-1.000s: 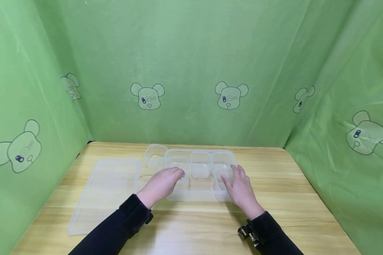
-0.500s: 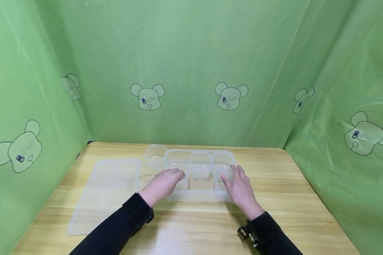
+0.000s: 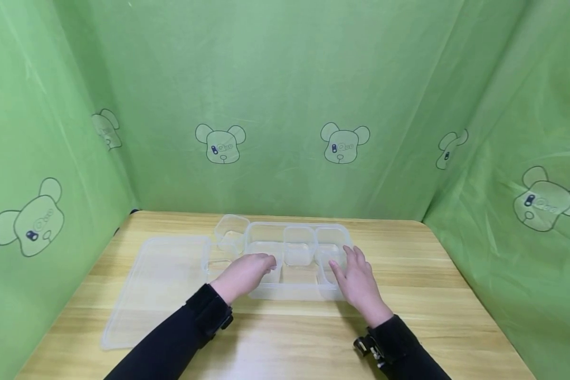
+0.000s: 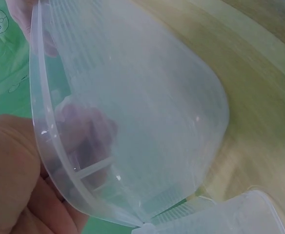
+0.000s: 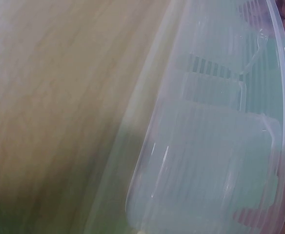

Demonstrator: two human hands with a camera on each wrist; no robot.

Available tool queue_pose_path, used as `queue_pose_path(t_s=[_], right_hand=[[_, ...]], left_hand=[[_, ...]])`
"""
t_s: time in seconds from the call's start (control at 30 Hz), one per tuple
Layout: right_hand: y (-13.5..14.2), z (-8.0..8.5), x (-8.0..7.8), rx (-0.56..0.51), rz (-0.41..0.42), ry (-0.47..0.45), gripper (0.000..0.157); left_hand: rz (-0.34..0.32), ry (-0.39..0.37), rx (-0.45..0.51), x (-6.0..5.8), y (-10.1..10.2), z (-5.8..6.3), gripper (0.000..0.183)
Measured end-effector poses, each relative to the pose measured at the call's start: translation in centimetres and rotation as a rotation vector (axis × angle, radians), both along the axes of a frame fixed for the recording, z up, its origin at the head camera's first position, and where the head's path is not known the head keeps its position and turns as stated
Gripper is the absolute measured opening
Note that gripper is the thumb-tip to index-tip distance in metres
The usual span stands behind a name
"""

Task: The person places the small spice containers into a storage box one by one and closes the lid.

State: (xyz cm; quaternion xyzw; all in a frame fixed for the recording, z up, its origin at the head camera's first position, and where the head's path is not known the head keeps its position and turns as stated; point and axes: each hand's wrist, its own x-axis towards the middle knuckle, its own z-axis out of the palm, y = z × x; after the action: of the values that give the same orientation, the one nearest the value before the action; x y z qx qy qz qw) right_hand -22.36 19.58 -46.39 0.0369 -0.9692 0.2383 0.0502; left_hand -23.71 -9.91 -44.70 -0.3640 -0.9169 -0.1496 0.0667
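Note:
A large clear plastic storage box (image 3: pixel 290 292) stands near the middle of the table with several small clear bins inside, among them a back-middle bin (image 3: pixel 298 254). My left hand (image 3: pixel 244 273) reaches over its left end, fingers curled down on a clear bin (image 3: pixel 266 249) there. In the left wrist view, the fingertips (image 4: pixel 86 129) show blurred through the box wall. My right hand (image 3: pixel 359 282) grips the box's right end, thumb over the inside and fingers at the right rim. Through the clear wall in the right wrist view, some fingers (image 5: pixel 247 217) show faintly.
A flat translucent lid (image 3: pixel 154 290) lies on the table at the left. Another small clear bin (image 3: pixel 231 228) stands outside the box at its back left corner. Green cloth walls (image 3: pixel 285 95) with bear-head prints rise behind and on both sides of the wooden table (image 3: pixel 285 338).
The clear bin under my left hand has sunk lower in the left end of the box, and the left hand has shifted slightly down and right. My right hand has stayed put.

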Motion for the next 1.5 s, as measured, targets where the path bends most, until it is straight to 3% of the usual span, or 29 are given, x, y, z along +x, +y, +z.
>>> queue_pose_path(t_s=[0.57,0.93,1.5], right_hand=[[-0.1,0.1,0.1,-0.004,0.007,-0.006,0.077],[-0.1,0.0,0.1,-0.005,0.003,-0.004,0.075],[0.0,0.0,0.0,-0.002,-0.001,-0.005,0.075]], left_hand=[[0.007,-0.106,-0.02,-0.9,0.6,0.6,0.009],[0.044,-0.147,-0.068,-1.7,1.1,0.7,0.005],[0.109,-0.112,-0.06,-2.9,1.2,0.4,0.003]])
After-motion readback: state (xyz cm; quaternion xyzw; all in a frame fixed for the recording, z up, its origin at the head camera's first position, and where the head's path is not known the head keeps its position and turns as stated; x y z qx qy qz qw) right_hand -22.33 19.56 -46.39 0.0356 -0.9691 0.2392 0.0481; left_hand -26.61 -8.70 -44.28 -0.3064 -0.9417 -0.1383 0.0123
